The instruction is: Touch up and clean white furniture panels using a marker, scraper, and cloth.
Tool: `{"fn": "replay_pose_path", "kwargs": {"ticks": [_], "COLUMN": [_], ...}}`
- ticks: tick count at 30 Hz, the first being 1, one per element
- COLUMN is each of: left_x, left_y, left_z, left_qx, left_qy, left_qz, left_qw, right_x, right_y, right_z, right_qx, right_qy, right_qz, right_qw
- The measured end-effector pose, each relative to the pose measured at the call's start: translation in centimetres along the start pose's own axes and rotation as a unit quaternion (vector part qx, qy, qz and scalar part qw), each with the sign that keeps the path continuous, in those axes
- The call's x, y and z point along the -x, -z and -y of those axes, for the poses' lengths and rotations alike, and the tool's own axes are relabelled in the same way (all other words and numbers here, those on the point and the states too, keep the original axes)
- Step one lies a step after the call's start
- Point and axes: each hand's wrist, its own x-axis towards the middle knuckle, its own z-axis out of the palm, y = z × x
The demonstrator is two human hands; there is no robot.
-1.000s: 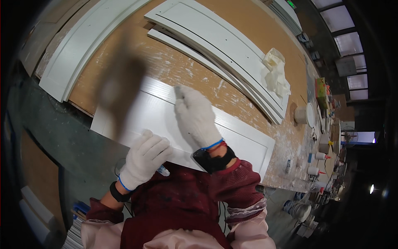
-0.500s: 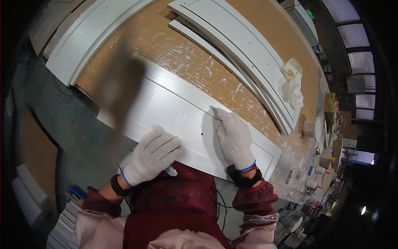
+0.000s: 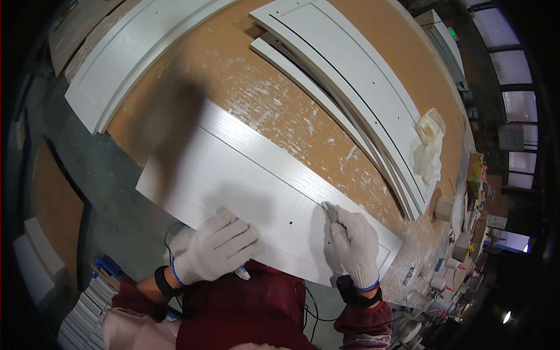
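A long white panel (image 3: pixel 251 181) with a grooved border and a small dark hole lies across the table's near edge. My right hand (image 3: pixel 356 242), in a white knitted glove, is closed around a thin grey blade-like tool (image 3: pixel 330 211). Its tip meets the groove along the panel's far side. My left hand (image 3: pixel 224 245), gloved the same way, is at the panel's near edge with fingers bent together. A small blue-and-white thing (image 3: pixel 241 272) pokes out beneath it; its kind is hidden by the glove.
Stacked white curved panels (image 3: pixel 350 76) lie farther back, with a crumpled cream-coloured bag (image 3: pixel 430 146) on their right end. Another white panel (image 3: pixel 125 64) is at the far left. Bottles (image 3: pixel 454 263) and tubs crowd the right. A dark blur (image 3: pixel 169 116) covers part of the left side.
My right hand with the tool has slid right and nearer along the panel's groove. My left hand keeps about the same place on the panel. The whole view has shifted.
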Motion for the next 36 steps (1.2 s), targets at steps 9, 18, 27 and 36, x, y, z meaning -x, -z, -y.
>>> {"fn": "replay_pose_path", "kwargs": {"ticks": [9,18,27,36], "left_x": [0.3,1.0,0.8,1.5], "left_y": [-0.3,-0.5,0.1,-0.6], "left_z": [0.1,0.4,0.4,0.3], "left_qx": [0.015,0.024,0.026,0.017], "left_qy": [0.03,0.023,0.02,0.022], "left_qz": [0.007,-0.003,0.009,-0.044], "left_qw": [0.999,0.999,0.999,0.999], "right_x": [-1.2,-3.2,-7.3,-10.6], "right_y": [0.1,1.2,-1.4,-1.1], "right_z": [-0.4,0.9,3.8,4.0], "right_qx": [-0.044,0.029,0.034,0.095], "right_qy": [0.014,0.023,0.13,0.067], "right_qz": [0.068,0.099,0.065,-0.029], "right_qw": [0.997,0.994,0.989,0.993]}}
